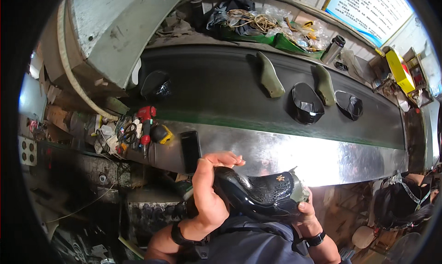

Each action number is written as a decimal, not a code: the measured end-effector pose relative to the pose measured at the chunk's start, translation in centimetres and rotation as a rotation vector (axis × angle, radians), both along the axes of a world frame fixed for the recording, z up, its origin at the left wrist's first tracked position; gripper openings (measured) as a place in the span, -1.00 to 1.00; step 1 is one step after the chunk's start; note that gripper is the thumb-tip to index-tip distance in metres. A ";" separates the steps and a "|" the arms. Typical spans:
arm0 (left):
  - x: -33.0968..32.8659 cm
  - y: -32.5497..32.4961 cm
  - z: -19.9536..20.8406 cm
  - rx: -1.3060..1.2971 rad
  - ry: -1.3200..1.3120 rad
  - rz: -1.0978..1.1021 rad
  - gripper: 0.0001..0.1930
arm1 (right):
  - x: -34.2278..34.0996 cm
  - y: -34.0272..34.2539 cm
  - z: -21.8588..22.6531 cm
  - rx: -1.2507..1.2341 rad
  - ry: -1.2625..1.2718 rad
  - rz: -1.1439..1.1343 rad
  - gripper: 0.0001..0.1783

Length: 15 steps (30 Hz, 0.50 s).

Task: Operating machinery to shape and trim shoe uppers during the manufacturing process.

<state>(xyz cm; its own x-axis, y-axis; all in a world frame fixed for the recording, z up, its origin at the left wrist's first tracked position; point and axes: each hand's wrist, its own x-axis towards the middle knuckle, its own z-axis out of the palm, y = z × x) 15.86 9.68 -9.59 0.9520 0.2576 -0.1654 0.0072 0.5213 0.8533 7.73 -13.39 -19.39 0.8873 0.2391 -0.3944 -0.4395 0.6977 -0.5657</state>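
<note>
A glossy black shoe upper [258, 192] with textured, scale-like panels and a small gold ornament sits on a green shoe last in front of my body, its toe pointing left. My right hand [305, 209] grips the heel end, where the green shoe last [300, 190] shows at the opening. Around the toe curves my left hand [209, 179], its palm side against the upper and its fingers bent over the far side. Part of its contact with the toe is hidden.
Beyond a metal ledge [276, 146], a dark conveyor belt [207, 89] carries two green lasts [270, 77] and black uppers [306, 103]. Left on the ledge are a phone [190, 151], a tape measure [161, 134], a red air tool [146, 121] and scissors. A grey machine housing [110, 29] overhangs the left.
</note>
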 end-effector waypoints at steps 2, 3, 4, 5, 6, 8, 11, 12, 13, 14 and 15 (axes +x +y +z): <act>0.5 -1.0 -0.4 0.068 0.047 0.042 -0.45 | -0.4 -1.3 0.8 -0.262 -0.125 -0.116 0.01; 1.0 -0.8 -1.5 -0.064 0.043 -0.069 -0.46 | -0.5 -2.3 1.1 -0.299 -0.174 -0.103 0.04; 1.7 -1.2 -2.2 -0.199 0.034 -0.194 -0.47 | -0.7 -3.0 1.1 -0.303 -0.182 -0.134 0.04; 2.8 -2.3 -2.4 -0.293 0.132 -0.232 -0.43 | -1.4 -3.5 1.1 -0.350 -0.204 -0.160 0.03; 3.9 -2.9 -3.5 -0.495 0.209 -0.327 -0.43 | -2.2 -4.3 1.1 -0.402 -0.225 -0.192 0.02; 5.9 -3.1 -7.3 -0.605 0.206 -0.509 -0.39 | -2.3 -6.4 0.2 -0.569 -0.183 -0.118 -0.05; 8.8 -8.3 -12.3 -0.148 0.572 -0.529 -0.34 | 0.8 -10.7 -1.5 -0.337 0.133 -0.241 -0.02; 10.0 -9.6 -16.3 0.020 0.532 -0.643 -0.35 | 1.3 -13.5 -2.6 -0.306 0.245 -0.301 0.00; 10.5 -11.4 -18.1 0.443 0.425 -0.672 -0.42 | 1.3 -17.2 -4.3 -0.420 0.238 -0.335 -0.05; 11.1 -13.8 -18.6 0.854 0.290 -0.690 -0.48 | 0.4 -22.2 -6.1 -0.542 0.241 -0.386 -0.10; 11.5 -15.3 -18.8 0.810 0.212 -0.773 -0.55 | -0.2 -28.5 -9.2 -0.529 0.294 -0.410 -0.18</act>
